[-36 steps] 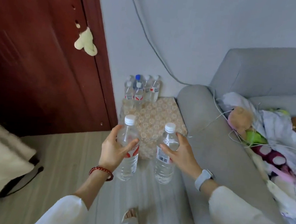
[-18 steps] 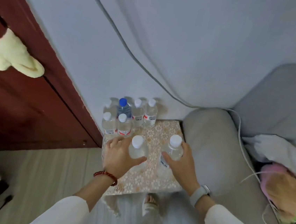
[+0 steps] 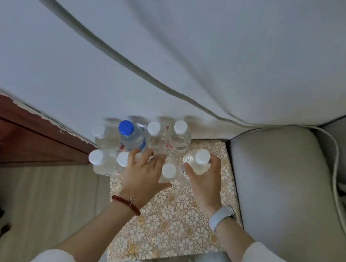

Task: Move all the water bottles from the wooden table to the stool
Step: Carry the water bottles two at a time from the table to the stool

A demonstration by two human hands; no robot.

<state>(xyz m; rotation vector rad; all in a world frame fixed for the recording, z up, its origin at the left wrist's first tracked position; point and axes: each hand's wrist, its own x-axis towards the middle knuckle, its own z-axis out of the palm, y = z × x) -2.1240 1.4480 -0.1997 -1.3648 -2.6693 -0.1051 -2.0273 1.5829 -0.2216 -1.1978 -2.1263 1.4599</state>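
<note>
Sofa arm [image 3: 286, 185] right of stool [image 3: 179, 227] | door [image 3: 17, 136] left | six bottles [image 3: 132, 136] behind

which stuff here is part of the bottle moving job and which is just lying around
Part of the job:
- bottle under the left hand
- bottle in the right hand
- six bottles by the wall
- patterned stool top

Lying around:
- grey sofa arm
- wall cable
- red door

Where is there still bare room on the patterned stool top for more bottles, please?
The near half of the stool top, below both wrists, is bare, as is a strip beside the sofa arm. The far edge by the wall is crowded with bottles.
</note>
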